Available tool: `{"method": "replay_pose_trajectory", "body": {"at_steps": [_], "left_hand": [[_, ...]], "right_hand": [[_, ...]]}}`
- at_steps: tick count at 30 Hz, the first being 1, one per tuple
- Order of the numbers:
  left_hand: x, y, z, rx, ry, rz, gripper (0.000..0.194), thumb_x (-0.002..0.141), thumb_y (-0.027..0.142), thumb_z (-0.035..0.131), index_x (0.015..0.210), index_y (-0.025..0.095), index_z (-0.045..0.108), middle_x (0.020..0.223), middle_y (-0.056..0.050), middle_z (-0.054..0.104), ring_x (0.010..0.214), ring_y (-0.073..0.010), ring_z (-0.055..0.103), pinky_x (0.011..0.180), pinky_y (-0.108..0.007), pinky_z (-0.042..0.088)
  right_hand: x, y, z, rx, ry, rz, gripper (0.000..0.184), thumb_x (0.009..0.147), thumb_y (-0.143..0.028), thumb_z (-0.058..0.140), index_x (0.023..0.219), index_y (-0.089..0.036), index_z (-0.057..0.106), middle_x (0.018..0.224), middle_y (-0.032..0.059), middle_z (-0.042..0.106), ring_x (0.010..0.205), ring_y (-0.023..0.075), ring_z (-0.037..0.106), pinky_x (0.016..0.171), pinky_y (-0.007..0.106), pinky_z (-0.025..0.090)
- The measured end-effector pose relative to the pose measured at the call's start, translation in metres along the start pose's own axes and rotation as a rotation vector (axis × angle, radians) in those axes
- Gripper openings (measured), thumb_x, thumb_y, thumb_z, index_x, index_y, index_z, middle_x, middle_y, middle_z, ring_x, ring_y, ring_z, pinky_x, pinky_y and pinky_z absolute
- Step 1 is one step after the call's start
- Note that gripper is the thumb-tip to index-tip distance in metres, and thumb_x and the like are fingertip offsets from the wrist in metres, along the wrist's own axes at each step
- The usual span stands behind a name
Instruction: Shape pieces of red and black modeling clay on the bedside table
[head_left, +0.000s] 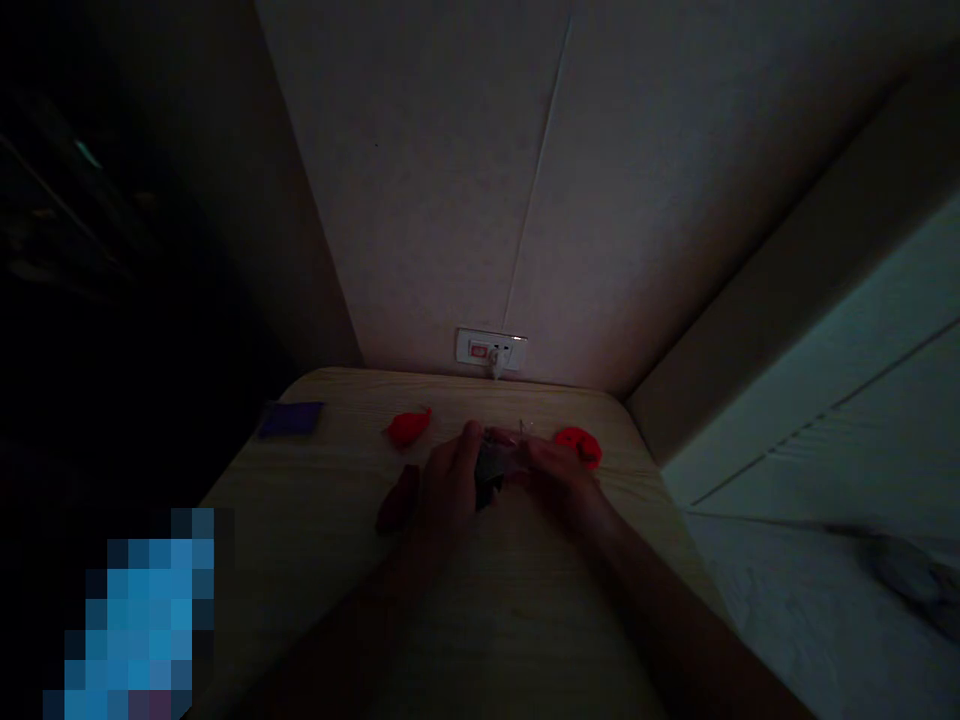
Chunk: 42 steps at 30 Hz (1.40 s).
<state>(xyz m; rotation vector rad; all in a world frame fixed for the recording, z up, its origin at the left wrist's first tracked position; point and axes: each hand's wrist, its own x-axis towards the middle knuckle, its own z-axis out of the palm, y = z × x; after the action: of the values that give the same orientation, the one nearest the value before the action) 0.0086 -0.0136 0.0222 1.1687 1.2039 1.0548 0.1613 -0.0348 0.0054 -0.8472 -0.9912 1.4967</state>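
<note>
Between my two hands, above the wooden table (517,620), is a clear plastic packet (495,462) with something dark in or under it; dim light hides its exact kind. My left hand (448,485) grips the packet's left side, thumb uppermost. On the other side my right hand (562,478) has its fingers closed on the plastic, slightly blurred. Close to my left hand lies a dark red, elongated piece (397,500). A bright red lump (409,428) with pointed ends rests farther back. Just beyond my right hand is a red, rounded piece (579,445), partly hidden.
A purple packet (291,418) lies at the table's back left. The wall behind carries a socket plate (491,349) with a plug in it. A pale panel (840,400) stands along the right side. At lower left, a blue pixelated patch covers part of the view.
</note>
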Motion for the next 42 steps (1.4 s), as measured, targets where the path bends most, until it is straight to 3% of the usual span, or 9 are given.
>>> {"method": "replay_pose_trajectory", "body": {"at_steps": [2, 5, 7, 12, 16, 22, 28, 37, 42], "left_hand": [[0.001, -0.001, -0.001, 0.047, 0.027, -0.007, 0.054, 0.093, 0.061, 0.048, 0.080, 0.016, 0.073, 0.064, -0.004, 0.069, 0.061, -0.0212, 0.064, 0.057, -0.030, 0.049], [0.001, -0.005, -0.002, 0.102, -0.020, 0.029, 0.056, 0.095, 0.061, 0.045, 0.083, 0.016, 0.075, 0.070, -0.005, 0.073, 0.067, -0.0226, 0.067, 0.062, -0.031, 0.051], [0.000, -0.008, -0.003, 0.134, -0.037, 0.056, 0.057, 0.096, 0.061, 0.043, 0.088, 0.015, 0.077, 0.076, -0.007, 0.075, 0.073, -0.0237, 0.068, 0.067, -0.032, 0.053], [-0.001, -0.009, -0.004, 0.198, 0.025, 0.125, 0.055, 0.097, 0.059, 0.045, 0.100, 0.015, 0.078, 0.094, -0.010, 0.079, 0.093, -0.0269, 0.071, 0.086, -0.036, 0.054], [-0.001, -0.006, -0.001, 0.124, -0.148, 0.275, 0.051, 0.102, 0.049, 0.040, 0.104, 0.016, 0.079, 0.103, -0.008, 0.079, 0.103, -0.0246, 0.071, 0.097, -0.034, 0.052], [0.000, -0.007, 0.000, 0.111, -0.163, 0.314, 0.048, 0.103, 0.043, 0.039, 0.107, 0.016, 0.079, 0.106, -0.008, 0.080, 0.101, -0.0225, 0.072, 0.092, -0.031, 0.054], [0.003, -0.010, 0.001, 0.112, -0.117, 0.311, 0.048, 0.103, 0.044, 0.040, 0.103, 0.016, 0.079, 0.104, -0.008, 0.080, 0.098, -0.0225, 0.073, 0.091, -0.032, 0.055], [0.007, -0.010, -0.003, 0.097, -0.066, 0.221, 0.055, 0.101, 0.053, 0.040, 0.100, 0.015, 0.079, 0.100, -0.009, 0.080, 0.096, -0.0252, 0.074, 0.092, -0.035, 0.055], [0.005, -0.008, -0.004, 0.165, -0.060, 0.257, 0.055, 0.102, 0.053, 0.038, 0.102, 0.016, 0.079, 0.101, -0.009, 0.080, 0.096, -0.0258, 0.073, 0.093, -0.036, 0.055]], "right_hand": [[-0.001, -0.002, -0.001, -0.066, -0.011, -0.049, 0.029, 0.084, -0.045, 0.077, 0.107, -0.027, 0.080, 0.115, 0.0071, 0.076, 0.106, 0.0268, 0.068, 0.097, 0.042, 0.049], [-0.002, -0.005, -0.004, -0.115, -0.022, -0.092, 0.015, 0.084, -0.039, 0.078, 0.091, -0.027, 0.083, 0.119, 0.0053, 0.075, 0.116, 0.0271, 0.064, 0.108, 0.044, 0.043], [-0.001, -0.006, -0.004, -0.105, -0.038, -0.088, 0.014, 0.084, -0.039, 0.078, 0.088, -0.026, 0.083, 0.118, 0.0056, 0.075, 0.118, 0.0278, 0.063, 0.108, 0.044, 0.043], [-0.003, -0.005, 0.001, -0.080, -0.030, -0.049, 0.024, 0.080, -0.039, 0.083, 0.101, -0.027, 0.083, 0.115, 0.0058, 0.076, 0.110, 0.0259, 0.066, 0.108, 0.044, 0.042], [-0.004, -0.003, 0.005, 0.008, -0.007, 0.004, 0.016, 0.075, -0.034, 0.086, 0.088, -0.025, 0.084, 0.104, 0.0051, 0.079, 0.099, 0.0240, 0.069, 0.102, 0.042, 0.045], [-0.003, 0.000, 0.005, 0.105, -0.029, 0.023, 0.012, 0.074, -0.026, 0.080, 0.085, -0.022, 0.083, 0.109, 0.0058, 0.077, 0.102, 0.0237, 0.066, 0.100, 0.038, 0.045], [-0.002, 0.002, 0.007, 0.213, -0.051, 0.056, 0.027, 0.063, -0.011, 0.068, 0.082, -0.023, 0.081, 0.107, 0.0029, 0.076, 0.100, 0.0232, 0.064, 0.093, 0.037, 0.048], [0.001, -0.001, 0.009, 0.197, 0.013, 0.075, 0.018, 0.065, -0.017, 0.070, 0.078, -0.022, 0.081, 0.096, 0.0037, 0.077, 0.099, 0.0243, 0.066, 0.092, 0.037, 0.049], [0.000, -0.005, 0.011, 0.140, 0.032, 0.043, 0.018, 0.068, -0.022, 0.074, 0.083, -0.023, 0.083, 0.108, 0.0055, 0.078, 0.111, 0.0272, 0.064, 0.101, 0.040, 0.046]]}}
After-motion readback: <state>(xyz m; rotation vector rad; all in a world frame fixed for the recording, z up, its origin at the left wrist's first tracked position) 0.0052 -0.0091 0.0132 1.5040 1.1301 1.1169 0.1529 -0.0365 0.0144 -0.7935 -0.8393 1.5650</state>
